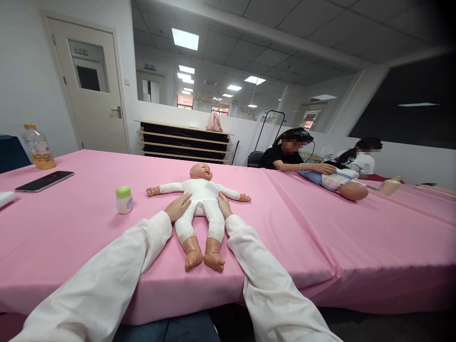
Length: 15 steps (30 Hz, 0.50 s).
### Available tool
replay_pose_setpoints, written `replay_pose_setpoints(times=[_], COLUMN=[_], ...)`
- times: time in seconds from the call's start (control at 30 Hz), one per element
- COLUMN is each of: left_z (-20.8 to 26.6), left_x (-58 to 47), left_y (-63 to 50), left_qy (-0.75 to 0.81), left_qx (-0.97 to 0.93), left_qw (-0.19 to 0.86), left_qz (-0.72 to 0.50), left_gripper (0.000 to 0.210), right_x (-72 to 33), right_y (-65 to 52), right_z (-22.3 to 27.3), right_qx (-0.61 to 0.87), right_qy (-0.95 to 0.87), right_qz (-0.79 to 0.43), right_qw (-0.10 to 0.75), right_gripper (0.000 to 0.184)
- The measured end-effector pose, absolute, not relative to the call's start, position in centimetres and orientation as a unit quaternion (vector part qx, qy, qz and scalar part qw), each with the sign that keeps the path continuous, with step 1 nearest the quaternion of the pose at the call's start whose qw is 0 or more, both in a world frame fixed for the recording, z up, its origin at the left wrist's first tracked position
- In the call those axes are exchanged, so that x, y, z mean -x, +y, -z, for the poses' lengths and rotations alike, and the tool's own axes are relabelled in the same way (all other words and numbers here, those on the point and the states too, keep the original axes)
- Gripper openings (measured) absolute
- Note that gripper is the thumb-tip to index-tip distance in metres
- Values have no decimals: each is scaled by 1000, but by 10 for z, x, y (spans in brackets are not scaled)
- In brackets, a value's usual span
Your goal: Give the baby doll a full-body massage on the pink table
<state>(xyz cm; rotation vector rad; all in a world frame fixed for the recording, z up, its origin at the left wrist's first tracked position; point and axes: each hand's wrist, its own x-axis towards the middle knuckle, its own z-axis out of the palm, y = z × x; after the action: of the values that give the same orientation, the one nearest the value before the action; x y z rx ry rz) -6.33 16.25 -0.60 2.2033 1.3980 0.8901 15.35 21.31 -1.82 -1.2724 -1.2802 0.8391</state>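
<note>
A baby doll (pixel 203 192) with a white cloth body lies on its back on the pink-covered table, head away from me and feet towards me. Its arms stretch out to both sides. My left hand (pixel 178 207) rests against the doll's left-hand side in the picture, at the waist and hip, fingers extended. On the opposite side my right hand (pixel 224 205) touches the waist, fingers also extended; some of them are hidden by the hand itself. Left of the doll stands a small white bottle (pixel 124 201) with a green cap.
A phone (pixel 46 181) and a drink bottle (pixel 40 149) are at the far left of the pink tablecloth (pixel 285 228). To the right, a person (pixel 285 154) handles another doll (pixel 351 190), with a second person (pixel 361 161) beyond. A beige bottle (pixel 390 185) lies near them.
</note>
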Motion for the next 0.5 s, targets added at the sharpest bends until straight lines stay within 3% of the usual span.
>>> replay_pose_setpoints(times=[0.5], left_z=[6], left_x=[62], left_y=[161], left_qy=[501], left_qx=[-781], left_qw=[191], left_qz=[-319], left_gripper=[55], right_x=[-149], right_y=[210], right_z=[19], right_qx=[537], right_qy=[-520], right_qz=[-367], right_qw=[554], right_gripper=[26])
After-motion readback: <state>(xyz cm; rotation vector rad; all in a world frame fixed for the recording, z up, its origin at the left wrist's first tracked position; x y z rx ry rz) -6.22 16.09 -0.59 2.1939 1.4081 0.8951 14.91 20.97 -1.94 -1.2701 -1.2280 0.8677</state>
